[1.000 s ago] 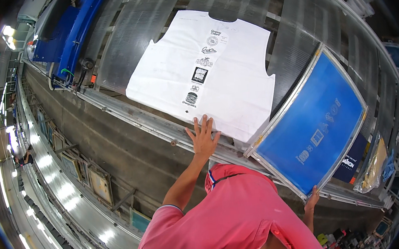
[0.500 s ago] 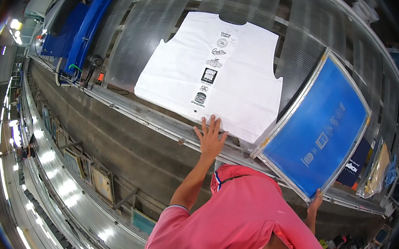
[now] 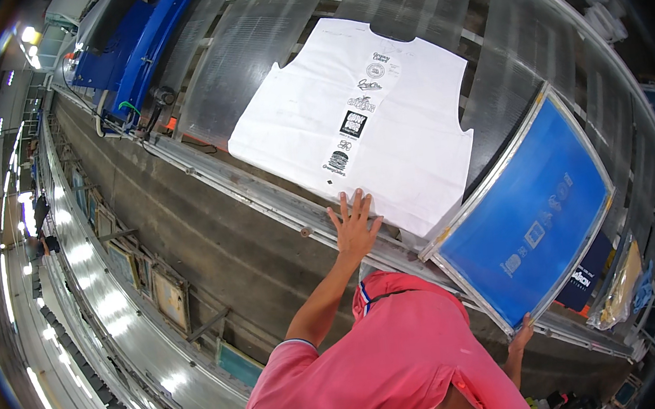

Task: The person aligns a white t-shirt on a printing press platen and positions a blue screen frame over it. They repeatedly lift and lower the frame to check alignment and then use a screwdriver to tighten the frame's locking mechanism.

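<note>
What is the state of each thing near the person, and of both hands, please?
White garment piece: spread flat, black designs printed down its middle.
Framed blue screen: beside the garment, bearing pale designs; its tilt is unclear.
Left hand: fingers spread, on the garment's near edge.
Right hand: gripping the screen's near corner, fingers partly hidden.

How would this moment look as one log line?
left hand: spread open, touching white shirt | right hand: at near corner of blue framed screen | shirt: flat on table, beside screen
</note>
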`<state>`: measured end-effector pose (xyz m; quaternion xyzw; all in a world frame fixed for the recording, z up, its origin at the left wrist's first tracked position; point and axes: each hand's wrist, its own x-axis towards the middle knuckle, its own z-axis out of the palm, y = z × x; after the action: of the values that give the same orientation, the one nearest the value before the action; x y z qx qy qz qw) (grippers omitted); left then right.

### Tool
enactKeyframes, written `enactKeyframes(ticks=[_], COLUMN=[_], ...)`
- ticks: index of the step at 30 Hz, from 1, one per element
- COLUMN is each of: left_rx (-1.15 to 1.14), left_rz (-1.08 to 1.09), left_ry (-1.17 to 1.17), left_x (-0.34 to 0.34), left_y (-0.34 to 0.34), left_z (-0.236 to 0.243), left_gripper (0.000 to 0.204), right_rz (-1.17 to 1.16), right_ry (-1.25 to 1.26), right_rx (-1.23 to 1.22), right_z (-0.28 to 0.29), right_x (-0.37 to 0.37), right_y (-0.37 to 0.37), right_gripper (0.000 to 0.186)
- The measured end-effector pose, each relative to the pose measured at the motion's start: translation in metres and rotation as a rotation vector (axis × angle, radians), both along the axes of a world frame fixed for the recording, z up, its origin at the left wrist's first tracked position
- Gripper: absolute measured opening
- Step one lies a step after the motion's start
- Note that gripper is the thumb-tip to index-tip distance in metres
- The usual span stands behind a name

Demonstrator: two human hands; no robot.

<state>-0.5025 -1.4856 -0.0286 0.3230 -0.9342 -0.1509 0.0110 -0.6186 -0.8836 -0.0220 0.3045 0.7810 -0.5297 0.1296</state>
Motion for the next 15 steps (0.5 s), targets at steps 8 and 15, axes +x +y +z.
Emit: enactKeyframes(ticks=[8,15], left_rx=[-0.017,-0.004], left_rz=[-0.001,-0.004], left_ry=[-0.012,-0.02], left_x=[-0.001,-0.001], left_y=[0.001,0.001], left_z=[-0.002,-0.002], left_gripper=[0.061,0.061], right_rz=[-0.012,-0.008], right_ry=[-0.026,-0.028], right_rx=[-0.009,0.016], right_z=[-0.003,-0.009], right_x=[-0.002,-0.004], right_y=[0.005,0.014], right_gripper=[0.053,0.055])
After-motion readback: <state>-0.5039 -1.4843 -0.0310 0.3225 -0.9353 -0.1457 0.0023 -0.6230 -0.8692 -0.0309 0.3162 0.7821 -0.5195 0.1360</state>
